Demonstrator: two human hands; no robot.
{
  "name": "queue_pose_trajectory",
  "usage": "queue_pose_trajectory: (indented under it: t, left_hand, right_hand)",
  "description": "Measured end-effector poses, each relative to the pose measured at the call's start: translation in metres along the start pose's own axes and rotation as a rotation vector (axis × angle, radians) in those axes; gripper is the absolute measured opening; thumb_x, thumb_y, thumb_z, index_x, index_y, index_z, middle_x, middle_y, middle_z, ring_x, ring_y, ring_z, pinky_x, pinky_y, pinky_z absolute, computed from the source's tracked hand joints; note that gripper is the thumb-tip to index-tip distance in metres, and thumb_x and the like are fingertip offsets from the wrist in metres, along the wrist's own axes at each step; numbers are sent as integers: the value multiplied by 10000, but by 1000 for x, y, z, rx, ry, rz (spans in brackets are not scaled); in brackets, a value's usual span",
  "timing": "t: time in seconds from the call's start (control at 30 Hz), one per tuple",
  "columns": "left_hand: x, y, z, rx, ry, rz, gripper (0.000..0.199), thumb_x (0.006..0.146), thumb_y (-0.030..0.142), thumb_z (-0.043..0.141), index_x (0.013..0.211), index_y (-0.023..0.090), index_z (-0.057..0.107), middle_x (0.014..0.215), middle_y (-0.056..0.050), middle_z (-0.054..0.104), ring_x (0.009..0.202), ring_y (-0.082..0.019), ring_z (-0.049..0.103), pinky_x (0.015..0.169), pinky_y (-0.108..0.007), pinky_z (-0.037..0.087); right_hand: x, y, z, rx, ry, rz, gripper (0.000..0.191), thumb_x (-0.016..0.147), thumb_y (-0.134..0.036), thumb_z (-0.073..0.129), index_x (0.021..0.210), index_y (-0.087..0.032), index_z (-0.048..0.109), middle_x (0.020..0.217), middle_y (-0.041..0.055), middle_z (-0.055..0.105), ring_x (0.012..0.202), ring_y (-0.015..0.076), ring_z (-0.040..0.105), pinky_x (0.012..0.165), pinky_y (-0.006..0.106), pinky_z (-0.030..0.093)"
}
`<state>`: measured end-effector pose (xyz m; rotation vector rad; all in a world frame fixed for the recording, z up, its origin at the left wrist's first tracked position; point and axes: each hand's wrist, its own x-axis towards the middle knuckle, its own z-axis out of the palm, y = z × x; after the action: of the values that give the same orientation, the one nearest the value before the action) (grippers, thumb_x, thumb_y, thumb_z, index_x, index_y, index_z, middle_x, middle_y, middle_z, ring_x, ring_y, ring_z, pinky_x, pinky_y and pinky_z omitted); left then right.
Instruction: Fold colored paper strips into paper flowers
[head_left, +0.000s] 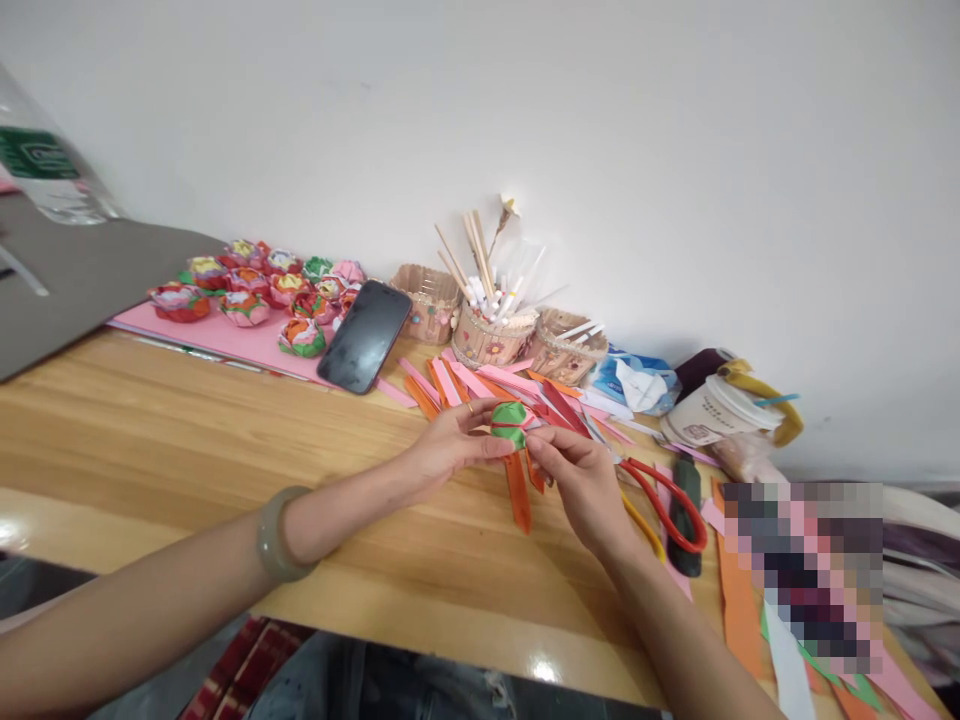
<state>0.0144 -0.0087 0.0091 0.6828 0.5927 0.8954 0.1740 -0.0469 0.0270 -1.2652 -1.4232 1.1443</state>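
Between my two hands, above the wooden table (300, 450), is a small green and pink folded paper flower (510, 425) with a red band around it. My left hand (457, 440) pinches its left side between thumb and fingers. At its lower right, my right hand (574, 475) has its fingertips closed on an orange paper strip (519, 492) that hangs from the flower. Exactly how the strip joins the flower is hidden by the fingers. Loose pink and orange paper strips (480, 380) lie just behind my hands.
Red-handled scissors (675, 510) and a dark-handled tool (685, 480) lie right of my hands. Behind stand a phone (365, 335), decorated baskets (491, 338) with sticks, a tissue pack (637, 380) and a lidded cup (716, 412). Finished paper flowers (245, 307) sit on pink paper at left.
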Motion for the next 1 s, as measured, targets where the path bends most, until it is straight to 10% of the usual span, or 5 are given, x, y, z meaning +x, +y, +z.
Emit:
queue_pose_trajectory:
  t: [0.33, 1.0]
  left_hand:
    - [0, -2, 0, 32, 12, 16, 473, 482, 135, 821, 917, 186, 641, 926, -17, 636, 843, -153, 587, 756, -323, 483]
    - [3, -5, -4, 151, 9, 72, 536, 464, 123, 816, 961, 185, 625, 955, -30, 642, 772, -126, 581, 719, -285, 456]
  right_hand:
    - [-6, -6, 6, -452, 40, -327, 238, 920, -300, 406, 742, -186, 514, 681, 8, 499, 618, 130, 470, 562, 243, 374]
    - [0, -3, -1, -121, 30, -65, 231, 758, -364, 620, 653, -158, 607, 549, -27, 497, 471, 87, 419, 454, 223, 343]
